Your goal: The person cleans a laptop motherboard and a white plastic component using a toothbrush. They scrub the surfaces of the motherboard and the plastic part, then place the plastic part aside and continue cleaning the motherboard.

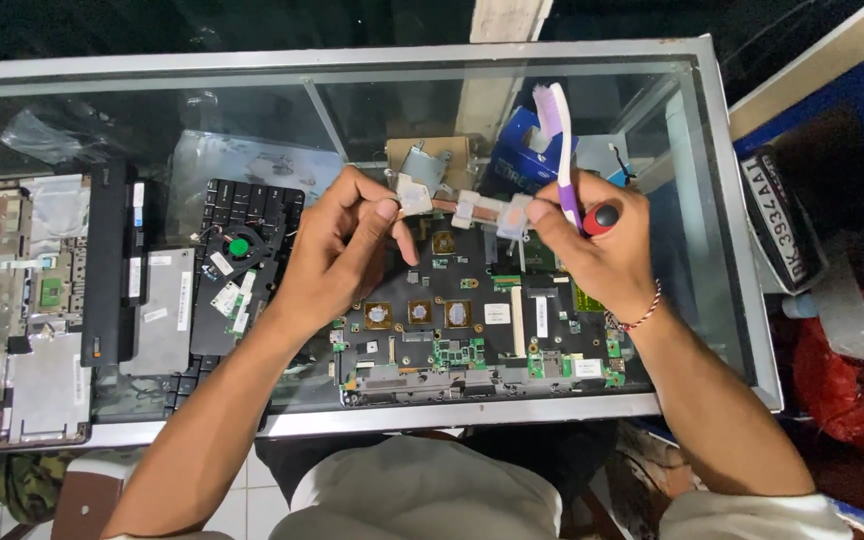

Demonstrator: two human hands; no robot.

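Holding the copper heat-pipe assembly with its silvery metal plates (472, 208) up over the middle of the frame, I am gripping it at both ends: my left hand (337, 250) is pinching the left plate between thumb and fingers, and my right hand (597, 250) is closing on the right end while also clutching a purple-and-white toothbrush (559, 140) and a red-and-black handled screwdriver (602, 217) against the palm. Directly beneath, the dark green laptop motherboard (472, 325) is lying flat on the glass-topped display counter (512, 410), its three square chips exposed. I am judging the step in hand as lifting the cooler clear of the board so the brush can reach it. Next, I think, calls for freeing the right fingers, since they are crowded with three things, and keeping the pipe level so it is not bending. At centre left a small black fan with a green hub (239, 246) is resting on a black keyboard (242, 215); at far left a stripped laptop chassis (22, 310) is lying open.
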